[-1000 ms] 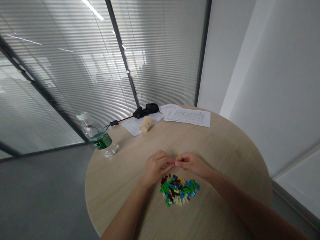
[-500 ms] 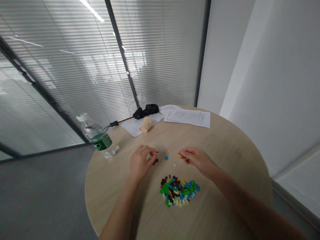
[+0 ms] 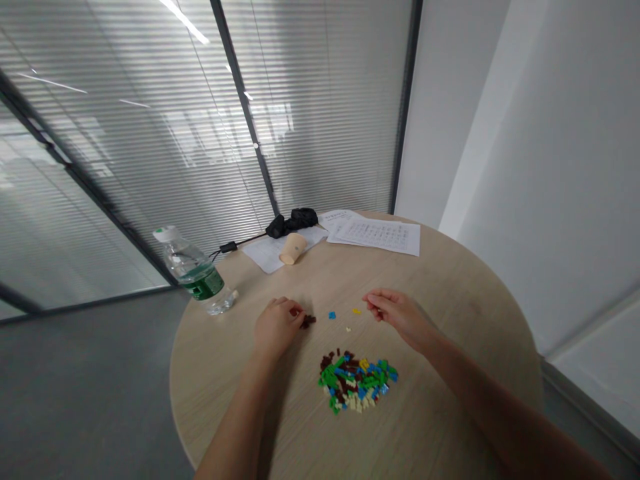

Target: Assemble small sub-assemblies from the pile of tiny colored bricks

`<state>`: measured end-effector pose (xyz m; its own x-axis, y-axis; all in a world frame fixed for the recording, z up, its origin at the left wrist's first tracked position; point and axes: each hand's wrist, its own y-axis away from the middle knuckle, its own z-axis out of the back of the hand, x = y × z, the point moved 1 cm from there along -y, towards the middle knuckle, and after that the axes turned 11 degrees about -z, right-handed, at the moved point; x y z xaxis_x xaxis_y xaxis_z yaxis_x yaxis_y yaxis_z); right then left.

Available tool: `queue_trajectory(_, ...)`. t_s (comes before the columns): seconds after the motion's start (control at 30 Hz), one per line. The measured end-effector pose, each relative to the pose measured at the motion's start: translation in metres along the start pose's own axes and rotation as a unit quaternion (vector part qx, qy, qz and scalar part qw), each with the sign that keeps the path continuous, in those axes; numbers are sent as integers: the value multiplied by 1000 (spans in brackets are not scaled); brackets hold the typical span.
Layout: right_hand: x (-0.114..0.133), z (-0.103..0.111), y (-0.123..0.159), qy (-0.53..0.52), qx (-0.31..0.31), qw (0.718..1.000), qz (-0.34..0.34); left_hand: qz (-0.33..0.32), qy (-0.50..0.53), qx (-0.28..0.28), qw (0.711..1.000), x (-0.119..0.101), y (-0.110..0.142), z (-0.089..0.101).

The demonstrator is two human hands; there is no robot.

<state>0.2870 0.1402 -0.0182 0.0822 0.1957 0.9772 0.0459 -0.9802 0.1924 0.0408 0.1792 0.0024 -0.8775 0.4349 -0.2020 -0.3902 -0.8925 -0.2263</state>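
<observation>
A heap of small coloured bricks point(image 3: 357, 385) lies on the round wooden table point(image 3: 450, 320) in front of me. My left hand point(image 3: 275, 327) rests on the table with its fingers curled, the fingertips touching a few dark brown bricks point(image 3: 308, 321). To their right lie a single blue brick point(image 3: 332, 315), a cream brick point(image 3: 349, 329) and a yellow brick point(image 3: 357, 311). My right hand point(image 3: 395, 313) hovers just right of the yellow brick, thumb and fingers pinched together; nothing shows between them.
A water bottle point(image 3: 193, 270) lies tilted at the table's left edge. At the back are a paper cup on its side point(image 3: 293, 247), printed sheets point(image 3: 380, 233), a black bundle point(image 3: 293, 220) with a cable, glass walls with blinds behind.
My hands, joined above the heap a second ago, have parted. The left went left to the brown bricks. The right drew back from the yellow brick, now on the table.
</observation>
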Motion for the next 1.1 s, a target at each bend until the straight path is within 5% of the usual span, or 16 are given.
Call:
queue_trajectory(0.57, 1, 0, 1, 8, 0, 1000, -9, 25, -19, 42, 999, -3, 1, 4)
queue_trajectory(0.8, 2, 2, 0, 27, 8, 1000, -8, 38, -13, 17, 999, -4, 1, 5)
queue_trajectory(0.93, 4, 3, 4, 133, 37, 990, 28, 39, -5, -13, 999, -4, 0, 3)
queue_trajectory(1.1, 6, 8, 15, 312, 149, 937, 44, 9, 14, -33, 999, -6, 0, 0)
